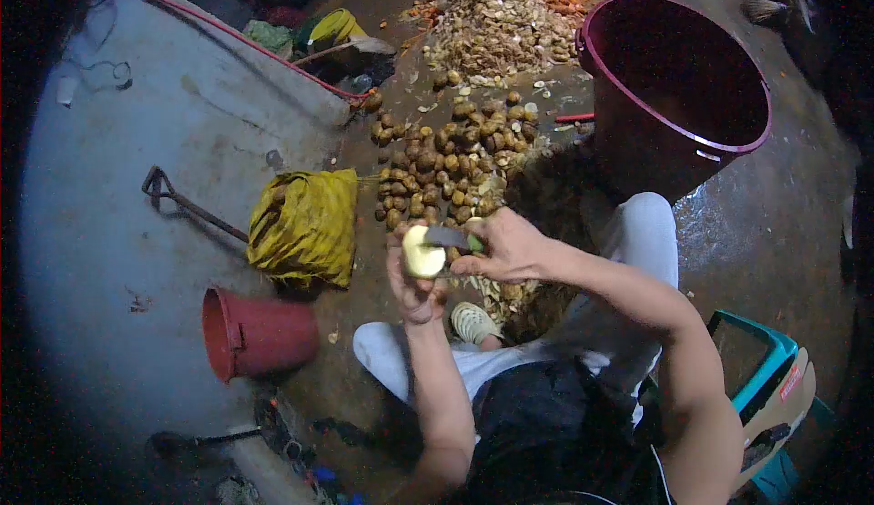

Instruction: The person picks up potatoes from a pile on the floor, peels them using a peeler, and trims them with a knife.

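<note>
My left hand is wrapped round a pale, peeled root vegetable, which it holds up over the floor. In my right hand is a knife with a dark flat blade and a bit of green at its handle. The blade lies against the right side of the pale vegetable. Beyond my hands a pile of brown, unpeeled vegetables spreads over the floor. Pale peelings lie below my right hand, near a light shoe.
A large dark red tub stands at the right. Pale and orange scraps are heaped at the back. To the left are a yellow sack, a long-handled tool and a red bucket. A teal frame is at the lower right.
</note>
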Available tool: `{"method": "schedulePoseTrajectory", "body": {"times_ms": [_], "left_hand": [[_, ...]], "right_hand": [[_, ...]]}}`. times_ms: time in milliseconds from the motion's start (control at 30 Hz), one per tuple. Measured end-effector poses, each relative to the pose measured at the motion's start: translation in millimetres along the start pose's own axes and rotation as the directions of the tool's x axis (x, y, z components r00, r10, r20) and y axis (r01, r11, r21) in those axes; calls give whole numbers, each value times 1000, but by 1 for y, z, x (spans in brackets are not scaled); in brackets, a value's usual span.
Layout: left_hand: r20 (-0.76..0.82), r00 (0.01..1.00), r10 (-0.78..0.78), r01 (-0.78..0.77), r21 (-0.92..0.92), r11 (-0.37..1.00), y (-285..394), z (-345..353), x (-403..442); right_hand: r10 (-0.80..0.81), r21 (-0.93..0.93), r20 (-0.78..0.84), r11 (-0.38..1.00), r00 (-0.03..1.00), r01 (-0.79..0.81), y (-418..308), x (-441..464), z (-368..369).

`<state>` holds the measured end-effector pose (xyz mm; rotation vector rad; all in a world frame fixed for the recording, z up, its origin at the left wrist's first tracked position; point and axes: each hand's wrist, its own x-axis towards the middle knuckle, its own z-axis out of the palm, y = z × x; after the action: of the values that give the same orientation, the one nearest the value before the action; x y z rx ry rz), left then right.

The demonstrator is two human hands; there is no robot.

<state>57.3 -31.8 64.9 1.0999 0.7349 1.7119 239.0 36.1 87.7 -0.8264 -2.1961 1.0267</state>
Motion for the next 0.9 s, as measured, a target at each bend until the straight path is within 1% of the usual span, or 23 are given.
{"method": "schedulePoseTrajectory", "body": {"times_ms": [33, 67, 100, 133, 200, 233, 300, 333, 400, 433, 500, 533, 567, 633, 667, 700, 733, 767, 800, 833, 867, 900], "left_hand": [[-5, 999, -32, 32, -59, 998, -2, -1, 0], [-10, 998, -64, 63, -119, 991, -3, -1, 2], [80, 996, 44, -44, -6, 999, -9, 3, 4], [81, 996, 43, -43, -7, 999, -7, 3, 1], [-32, 988, -149, 148, -41, 988, -3, 3, -4], [-32, 988, -150, 149, -42, 988, -4, 0, -5], [31, 988, -152, 153, -25, 988, -7, -2, -4], [30, 988, -154, 154, -24, 988, -8, -2, -6], [-95, 971, -220, 203, -156, 967, -5, 9, -5], [-95, 971, -221, 205, -156, 966, -5, 11, -3], [-50, 994, -98, 93, -84, 992, -5, 14, 1], [-69, 992, -105, 102, -45, 994, -3, 13, 1], [-70, 992, -105, 102, -45, 994, -4, 14, 2], [-45, 996, 71, -70, 40, 997, -7, 17, 4], [-15, 994, 112, -112, 50, 993, -9, 12, 7], [-14, 993, 115, -114, 48, 992, -11, 9, 6], [-107, 992, 66, -66, 2, 998, -12, 5, 2], [-200, 980, 12, -22, -48, 999, -12, 0, -3], [-68, 993, -98, 83, -201, 976, -13, -15, -3], [-71, 993, -94, 78, -200, 977, -19, -24, -10], [-98, 986, -135, 94, -339, 936, -21, -24, -13], [-47, 984, -172, 127, -494, 860, -22, -26, -15]], "right_hand": [[-55, 60, -64, 996, 996, 59, 11, 4, 6], [-36, 15, -33, 999, 999, 37, 8, 4, 1], [-14, -32, -4, 999, 1000, 14, 3, 3, -5], [-12, -33, -5, 999, 1000, 12, -1, 1, -8], [-34, -33, -6, 999, 999, 34, -9, -1, -11], [-32, -33, -7, 999, 999, 32, -9, -1, -12], [-40, -51, -37, 998, 999, 38, -9, -1, -11], [-39, -49, -37, 998, 999, 37, -8, -1, -10], [-19, -116, 8, 993, 1000, 20, -8, -2, -9], [-17, -115, 8, 993, 1000, 18, -6, -3, -6], [-47, -93, -25, 995, 999, 44, -4, -4, 2], [-47, -93, -24, 995, 999, 44, -4, -6, 3], [-52, -119, 6, 991, 999, 53, -8, -7, 1], [-57, -143, 38, 988, 998, 62, -12, -9, 4], [-85, -144, 31, 986, 996, 88, -12, -11, 7], [-112, -147, 23, 982, 993, 115, -13, -12, 7], [-111, -89, 11, 990, 994, 112, -12, -11, 6], [-111, -87, 13, 990, 994, 112, -11, -9, 6], [-37, 28, -35, 999, 999, 38, -8, -5, 5], [45, 144, -74, 989, 996, -34, -3, -2, 5], [-8, 152, -115, 988, 993, 25, 1, 1, 3], [-9, 152, -114, 988, 993, 26, 3, 1, 3]]}}
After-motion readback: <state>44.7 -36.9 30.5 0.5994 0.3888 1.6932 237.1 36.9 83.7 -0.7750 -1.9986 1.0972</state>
